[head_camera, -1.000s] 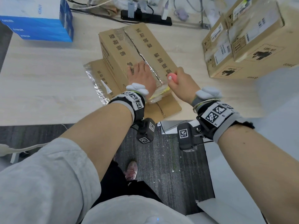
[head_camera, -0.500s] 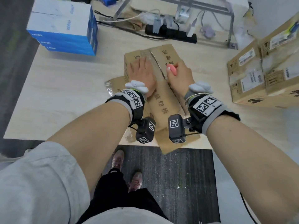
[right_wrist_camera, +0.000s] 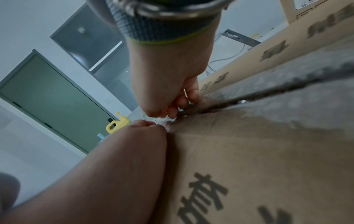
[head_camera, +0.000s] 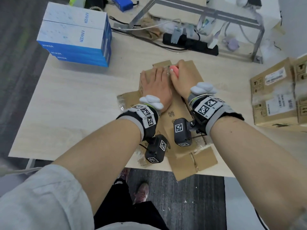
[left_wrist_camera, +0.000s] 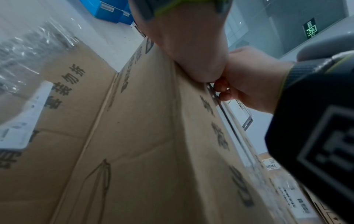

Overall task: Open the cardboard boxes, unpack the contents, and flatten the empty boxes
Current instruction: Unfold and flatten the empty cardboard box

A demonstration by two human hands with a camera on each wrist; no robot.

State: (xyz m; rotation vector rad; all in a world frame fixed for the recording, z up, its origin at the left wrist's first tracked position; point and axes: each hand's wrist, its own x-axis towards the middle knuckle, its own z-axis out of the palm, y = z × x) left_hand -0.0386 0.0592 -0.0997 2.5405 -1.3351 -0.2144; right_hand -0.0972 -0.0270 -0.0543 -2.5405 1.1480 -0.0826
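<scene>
On the worktop (head_camera: 66,103), head view: left hand (head_camera: 157,87) flat, fingers straight, pressing the cardboard box (head_camera: 187,77); right hand (head_camera: 181,78) fisted round a pink cutter (head_camera: 174,72) just beside the left fingers. Left wrist view: palm on cardboard, right knuckles touching it. Right wrist view: curled fingers (right_wrist_camera: 180,104) at the taped seam (right_wrist_camera: 268,89).

matt brown cardboard box (head_camera: 187,83) with glossy clear tape (left_wrist_camera: 28,50); pale wood-grain table (head_camera: 74,103); at 11 o'clock, glossy blue cartons (head_camera: 74,35).
</scene>
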